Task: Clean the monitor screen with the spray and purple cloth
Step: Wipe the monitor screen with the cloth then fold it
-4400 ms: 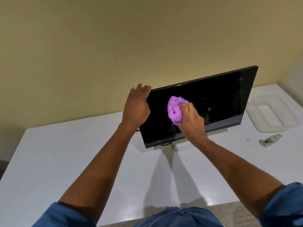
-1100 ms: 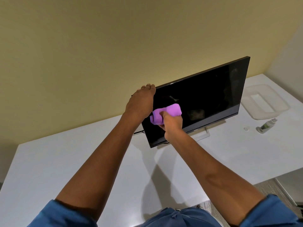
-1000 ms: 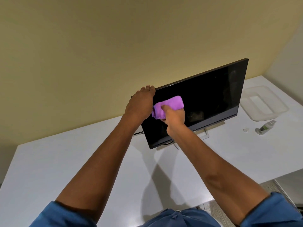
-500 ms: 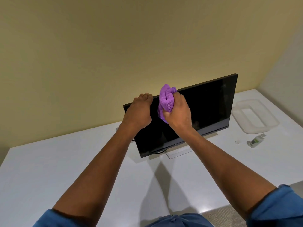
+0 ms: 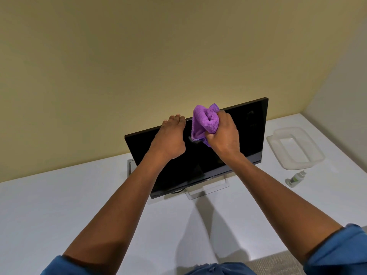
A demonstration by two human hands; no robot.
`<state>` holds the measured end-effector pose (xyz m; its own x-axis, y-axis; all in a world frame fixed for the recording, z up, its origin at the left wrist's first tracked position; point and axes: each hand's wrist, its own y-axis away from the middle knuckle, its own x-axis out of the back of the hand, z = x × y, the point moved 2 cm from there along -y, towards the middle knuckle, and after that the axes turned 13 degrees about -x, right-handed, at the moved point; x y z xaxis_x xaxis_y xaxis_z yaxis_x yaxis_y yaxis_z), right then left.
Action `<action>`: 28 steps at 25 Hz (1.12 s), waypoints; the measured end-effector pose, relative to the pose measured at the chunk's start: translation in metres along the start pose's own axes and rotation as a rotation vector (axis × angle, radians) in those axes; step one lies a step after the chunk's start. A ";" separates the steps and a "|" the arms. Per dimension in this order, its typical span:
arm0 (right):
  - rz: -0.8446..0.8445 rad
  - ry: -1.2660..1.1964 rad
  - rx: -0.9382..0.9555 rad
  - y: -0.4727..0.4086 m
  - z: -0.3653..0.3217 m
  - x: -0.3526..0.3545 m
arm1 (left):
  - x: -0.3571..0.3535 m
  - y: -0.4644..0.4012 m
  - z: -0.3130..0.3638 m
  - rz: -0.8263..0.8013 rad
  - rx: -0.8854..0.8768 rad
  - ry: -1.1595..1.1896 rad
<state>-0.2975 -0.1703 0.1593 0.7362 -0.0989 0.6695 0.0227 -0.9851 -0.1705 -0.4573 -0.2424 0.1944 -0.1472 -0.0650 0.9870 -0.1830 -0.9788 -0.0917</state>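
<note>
A black monitor (image 5: 246,132) stands on a white table (image 5: 59,211), its dark screen facing me. My left hand (image 5: 168,139) holds the monitor's top edge, fingers hooked over it. My right hand (image 5: 223,136) grips a bunched purple cloth (image 5: 204,122) and presses it against the upper middle of the screen, near the top edge. A small spray bottle (image 5: 296,178) with a green label lies on the table to the right of the monitor.
A clear plastic tray (image 5: 317,153) sits at the right rear of the table, just beyond the spray bottle. The monitor's stand (image 5: 206,190) rests on the table under the screen. A yellow wall rises directly behind the monitor.
My right hand has carried the cloth from the screen's left part up to the top edge near the middle. My left hand stays on the top edge.
</note>
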 end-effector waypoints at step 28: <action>0.238 0.378 0.517 -0.073 0.122 0.056 | -0.034 -0.090 0.084 0.057 0.056 -0.001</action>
<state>-0.1752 -0.0870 0.1209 0.4769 -0.4398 0.7610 0.2788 -0.7455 -0.6055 -0.3542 -0.1686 0.1804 -0.1550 -0.1210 0.9805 -0.1201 -0.9828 -0.1403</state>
